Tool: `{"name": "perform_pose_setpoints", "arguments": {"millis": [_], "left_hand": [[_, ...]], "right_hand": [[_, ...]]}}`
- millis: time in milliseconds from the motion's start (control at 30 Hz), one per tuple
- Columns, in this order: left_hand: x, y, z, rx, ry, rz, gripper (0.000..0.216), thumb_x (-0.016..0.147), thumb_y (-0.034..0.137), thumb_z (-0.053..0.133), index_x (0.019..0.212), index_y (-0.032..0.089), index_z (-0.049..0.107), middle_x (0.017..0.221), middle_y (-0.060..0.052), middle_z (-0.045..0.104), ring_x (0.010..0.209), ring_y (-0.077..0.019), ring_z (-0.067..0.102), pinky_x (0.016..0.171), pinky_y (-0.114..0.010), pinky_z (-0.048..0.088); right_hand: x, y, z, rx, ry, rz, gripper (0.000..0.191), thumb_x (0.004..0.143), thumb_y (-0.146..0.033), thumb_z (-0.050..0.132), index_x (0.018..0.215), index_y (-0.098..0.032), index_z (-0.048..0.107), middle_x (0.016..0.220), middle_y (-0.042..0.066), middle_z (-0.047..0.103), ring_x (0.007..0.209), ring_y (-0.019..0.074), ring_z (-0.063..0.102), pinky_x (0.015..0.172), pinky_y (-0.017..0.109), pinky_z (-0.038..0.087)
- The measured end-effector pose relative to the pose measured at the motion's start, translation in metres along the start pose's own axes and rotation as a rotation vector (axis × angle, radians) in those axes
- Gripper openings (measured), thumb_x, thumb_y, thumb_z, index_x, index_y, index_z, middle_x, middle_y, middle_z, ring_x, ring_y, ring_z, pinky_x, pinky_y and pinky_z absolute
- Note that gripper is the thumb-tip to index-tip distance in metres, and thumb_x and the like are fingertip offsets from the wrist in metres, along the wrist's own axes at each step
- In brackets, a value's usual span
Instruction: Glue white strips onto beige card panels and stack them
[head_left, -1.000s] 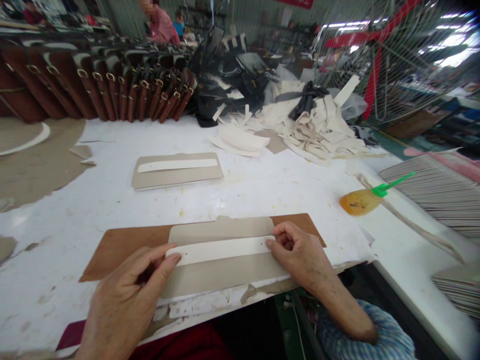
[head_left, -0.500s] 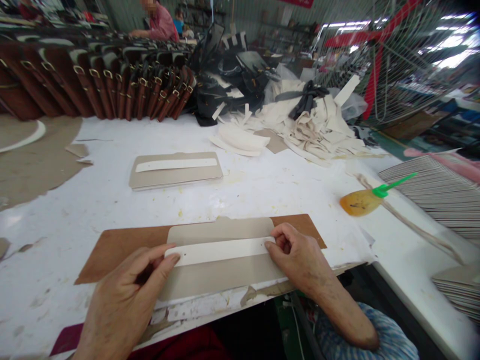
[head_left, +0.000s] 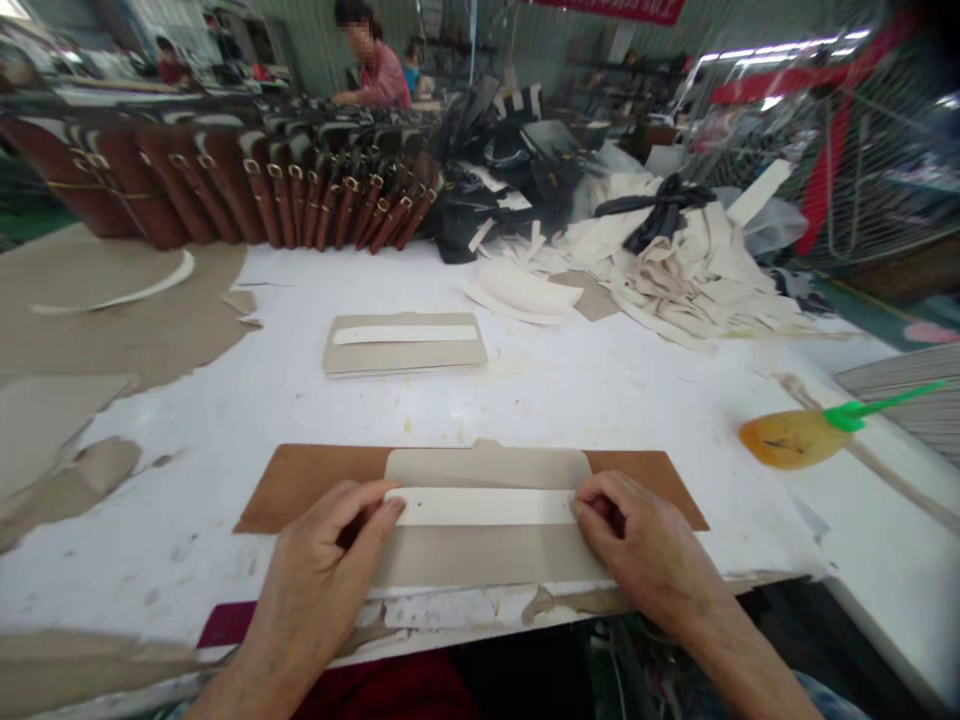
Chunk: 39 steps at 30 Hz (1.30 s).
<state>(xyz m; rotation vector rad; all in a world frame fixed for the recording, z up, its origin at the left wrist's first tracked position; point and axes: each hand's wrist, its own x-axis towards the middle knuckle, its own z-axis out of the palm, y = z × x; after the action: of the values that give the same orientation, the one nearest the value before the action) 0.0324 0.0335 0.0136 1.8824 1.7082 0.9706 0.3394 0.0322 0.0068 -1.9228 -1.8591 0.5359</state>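
A long white strip (head_left: 484, 506) lies across a beige panel (head_left: 487, 545), which rests on a brown board (head_left: 300, 485) at the near edge of the white table (head_left: 600, 400). My left hand (head_left: 322, 580) pinches the strip's left end between thumb and fingers. My right hand (head_left: 645, 550) pinches the strip's right end the same way. Both hands press down on the panel.
A stack of finished beige panels with a white strip (head_left: 405, 343) lies further back. An orange glue bottle with a green nozzle (head_left: 802, 437) lies at the right. Brown bags (head_left: 247, 185), black bags and a heap of white offcuts (head_left: 675, 260) line the far edge; a person in pink (head_left: 375, 70) sits beyond.
The view has swung left and up, so the work sits more central. My hands keep hold of the strip's two ends on the panel.
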Motion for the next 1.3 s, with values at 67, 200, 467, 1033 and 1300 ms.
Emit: {"name": "perform_pose_setpoints", "arguments": {"millis": [67, 200, 467, 1033, 1300], "left_hand": [[-0.003, 0.005, -0.002, -0.046, 0.035, 0.087, 0.014, 0.098, 0.028, 0.062, 0.097, 0.027, 0.076, 0.084, 0.003, 0.075, 0.078, -0.0136, 0.072, 0.068, -0.02, 0.054], [-0.017, 0.018, -0.009, -0.064, 0.058, 0.379, 0.017, 0.097, 0.011, 0.062, 0.105, 0.021, 0.073, 0.085, 0.001, 0.071, 0.075, -0.0106, 0.067, 0.067, -0.018, 0.053], [-0.031, 0.02, -0.01, -0.036, 0.041, 0.442, 0.012, 0.097, 0.011, 0.062, 0.105, 0.018, 0.068, 0.084, -0.002, 0.072, 0.073, -0.0134, 0.067, 0.065, -0.022, 0.053], [-0.006, 0.007, 0.009, -0.001, -0.053, -0.101, 0.025, 0.089, 0.022, 0.058, 0.113, 0.02, 0.067, 0.077, 0.002, 0.067, 0.07, -0.0174, 0.065, 0.072, -0.032, 0.052], [-0.002, 0.009, 0.009, 0.056, -0.094, -0.135, 0.03, 0.088, 0.018, 0.061, 0.117, 0.021, 0.067, 0.078, 0.002, 0.067, 0.067, -0.0166, 0.063, 0.071, -0.031, 0.052]], "right_hand": [[0.0, 0.006, 0.0, -0.018, -0.023, 0.011, 0.026, 0.09, -0.045, 0.049, 0.078, -0.027, 0.062, 0.074, 0.002, 0.067, 0.069, 0.0216, 0.064, 0.064, 0.034, 0.046], [0.001, 0.023, 0.002, -0.062, -0.093, 0.015, 0.029, 0.091, -0.052, 0.051, 0.083, -0.028, 0.065, 0.075, 0.001, 0.07, 0.068, 0.0214, 0.066, 0.061, 0.032, 0.049], [0.002, 0.044, 0.007, -0.109, -0.106, 0.028, 0.035, 0.086, -0.061, 0.054, 0.086, -0.029, 0.068, 0.077, 0.0, 0.073, 0.067, 0.0209, 0.068, 0.058, 0.03, 0.051], [0.003, 0.046, 0.004, -0.113, -0.121, 0.044, 0.035, 0.082, -0.063, 0.057, 0.084, -0.03, 0.069, 0.076, 0.001, 0.074, 0.066, 0.0236, 0.067, 0.059, 0.034, 0.049], [-0.008, 0.028, 0.007, -0.091, 0.038, 0.042, 0.031, 0.085, -0.058, 0.054, 0.083, -0.03, 0.066, 0.07, 0.001, 0.068, 0.06, 0.0221, 0.061, 0.058, 0.036, 0.043]]}}
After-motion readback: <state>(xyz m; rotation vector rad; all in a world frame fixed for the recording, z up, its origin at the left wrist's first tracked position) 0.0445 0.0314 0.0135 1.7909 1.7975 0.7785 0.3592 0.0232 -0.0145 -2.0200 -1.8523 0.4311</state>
